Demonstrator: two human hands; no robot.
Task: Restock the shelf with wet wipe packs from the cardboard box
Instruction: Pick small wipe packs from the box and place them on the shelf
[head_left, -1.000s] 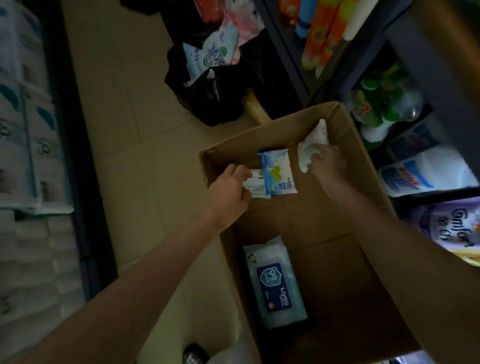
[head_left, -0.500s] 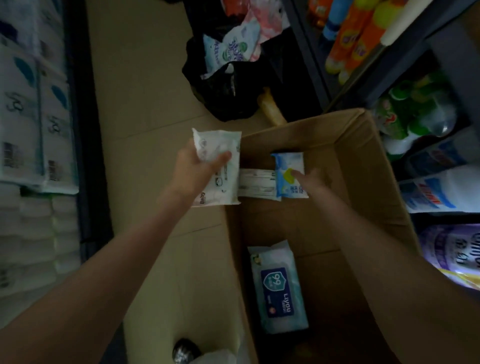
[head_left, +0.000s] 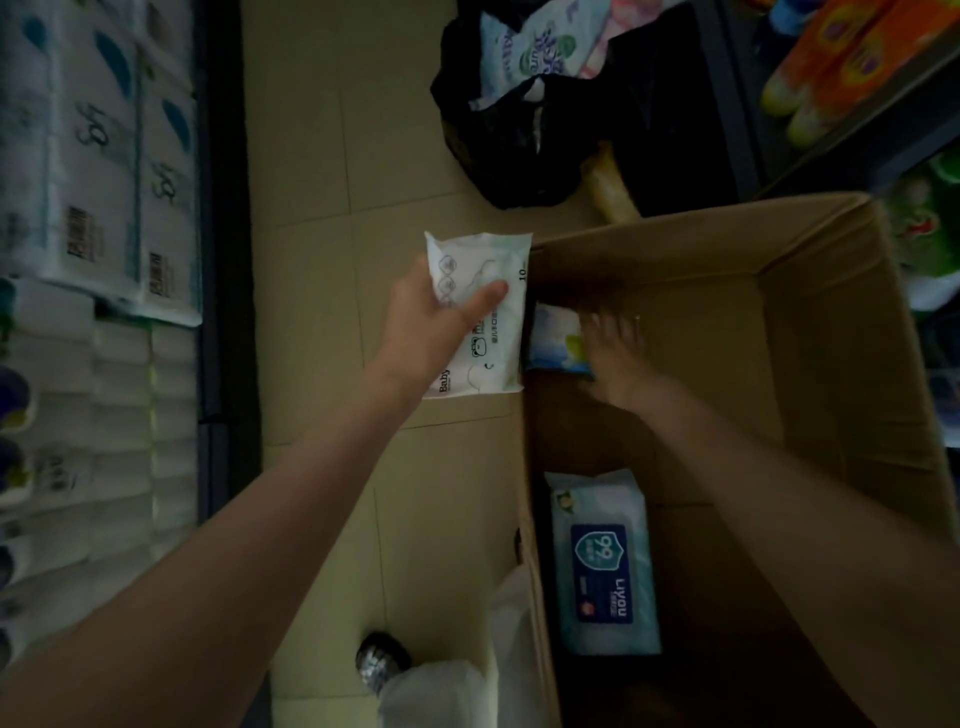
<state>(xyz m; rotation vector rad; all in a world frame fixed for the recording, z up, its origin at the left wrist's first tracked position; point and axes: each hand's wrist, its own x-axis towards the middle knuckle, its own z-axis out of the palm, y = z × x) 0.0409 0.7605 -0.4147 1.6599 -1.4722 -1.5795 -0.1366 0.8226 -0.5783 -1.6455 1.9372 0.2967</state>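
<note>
here, left hand (head_left: 431, 317) out over the floor (head_left: 322, 156) beside the cardboard box (head_left: 831, 322), fingers clamped on a white baby wipe pack (head_left: 475, 332). right hand (head_left: 618, 353) down inside the box, on a small blue pack (head_left: 556, 340); fingers blurred, grip unclear. large blue-label wipe pack (head_left: 605, 566) flat on the box bottom.

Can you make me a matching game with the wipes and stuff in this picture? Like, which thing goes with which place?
Things:
1. white Baby pack
2. small blue pack
3. big Liyou pack
4. black bag

Places:
A. lying flat in the near end of the cardboard box
B. on the floor beyond the box
C. held by the left hand outside the box
D. at the box's far end, under the right hand

Pairs: 1-C, 2-D, 3-A, 4-B
</note>
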